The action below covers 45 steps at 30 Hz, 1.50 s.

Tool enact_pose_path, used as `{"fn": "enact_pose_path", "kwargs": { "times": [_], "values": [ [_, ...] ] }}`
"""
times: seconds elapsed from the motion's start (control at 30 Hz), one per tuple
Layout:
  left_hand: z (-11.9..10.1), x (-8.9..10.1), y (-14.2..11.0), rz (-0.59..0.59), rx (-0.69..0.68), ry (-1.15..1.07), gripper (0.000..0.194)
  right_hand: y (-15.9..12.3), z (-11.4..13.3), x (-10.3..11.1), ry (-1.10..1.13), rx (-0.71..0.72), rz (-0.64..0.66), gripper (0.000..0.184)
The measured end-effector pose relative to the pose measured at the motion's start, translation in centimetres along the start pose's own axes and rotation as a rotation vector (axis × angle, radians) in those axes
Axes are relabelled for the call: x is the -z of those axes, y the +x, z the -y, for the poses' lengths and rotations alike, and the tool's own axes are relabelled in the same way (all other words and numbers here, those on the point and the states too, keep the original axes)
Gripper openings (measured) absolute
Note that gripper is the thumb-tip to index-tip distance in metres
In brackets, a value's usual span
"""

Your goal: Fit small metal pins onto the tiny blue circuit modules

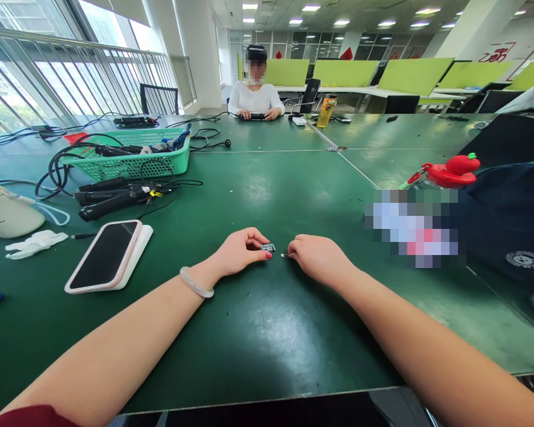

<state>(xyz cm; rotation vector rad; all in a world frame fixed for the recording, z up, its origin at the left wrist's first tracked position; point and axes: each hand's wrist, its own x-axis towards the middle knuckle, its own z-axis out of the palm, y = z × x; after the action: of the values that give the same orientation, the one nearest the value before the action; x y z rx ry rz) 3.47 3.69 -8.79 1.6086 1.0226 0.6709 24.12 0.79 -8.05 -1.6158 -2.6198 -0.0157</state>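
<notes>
Between the thumb and fingers of my left hand (242,252) is a small circuit board (268,247), pinched just above the green table (267,332). A pale bracelet circles that wrist. My right hand (318,258) is closed a short way to the right, its fingers curled. From its fingertips a small thin piece with a pale tip (285,255) points toward the board; most of it is hidden by the fingers. A narrow gap separates the tip from the board.
On the left lie a phone (104,255), black-handled tools (115,201), and a green basket (137,157) with cables around it. A red-lidded bottle (449,172) and a dark bag (511,219) stand right. Across the table sits a person (256,98).
</notes>
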Motion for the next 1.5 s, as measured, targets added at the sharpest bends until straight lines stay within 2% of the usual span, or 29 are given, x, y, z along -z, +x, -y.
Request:
{"fn": "enact_pose_path", "kwargs": {
  "times": [0.1,0.2,0.3,0.4,0.57,0.77,0.87,1.07,1.2,1.33,1.5],
  "values": [
    [0.1,0.0,0.0,-0.010,0.001,0.022,0.032,0.0,-0.3,0.4,0.026,-0.073,-0.004,0.015],
    [0.2,-0.1,0.0,-0.001,-0.011,0.017,0.031,-0.2,0.3,1.1,0.034,-0.091,-0.074,0.017],
    [0.3,-0.2,-0.1,0.011,-0.038,0.049,0.030,-0.3,1.5,1.7,0.006,-0.006,-0.134,0.018],
    [0.3,-0.3,-0.1,0.034,-0.062,0.095,0.030,-0.2,2.4,1.7,-0.035,0.065,-0.140,0.018],
    [0.3,-0.3,-0.1,0.040,-0.071,0.119,0.030,0.1,2.7,1.2,-0.072,0.085,-0.101,0.018],
    [0.6,-0.3,0.0,0.054,-0.078,0.068,0.029,0.0,2.6,1.0,-0.071,0.096,-0.125,0.018],
    [0.7,-0.2,0.0,0.047,-0.075,0.017,0.030,-0.2,2.6,1.1,-0.035,0.088,-0.178,0.020],
    [0.1,-0.1,0.2,-0.050,-0.057,-0.147,0.036,-0.3,2.5,0.8,0.066,0.050,-0.292,0.022],
    [0.0,0.1,0.2,-0.029,-0.050,-0.176,0.037,0.0,2.6,0.0,0.110,0.009,-0.319,0.024],
    [-0.1,0.4,0.0,0.013,0.014,-0.175,0.039,0.2,2.8,-0.5,0.138,0.011,-0.364,0.027],
    [-1.2,-0.3,-0.9,0.122,0.115,-0.446,0.044,0.8,3.3,-1.1,0.069,0.087,-0.432,0.029]
  ]
}}
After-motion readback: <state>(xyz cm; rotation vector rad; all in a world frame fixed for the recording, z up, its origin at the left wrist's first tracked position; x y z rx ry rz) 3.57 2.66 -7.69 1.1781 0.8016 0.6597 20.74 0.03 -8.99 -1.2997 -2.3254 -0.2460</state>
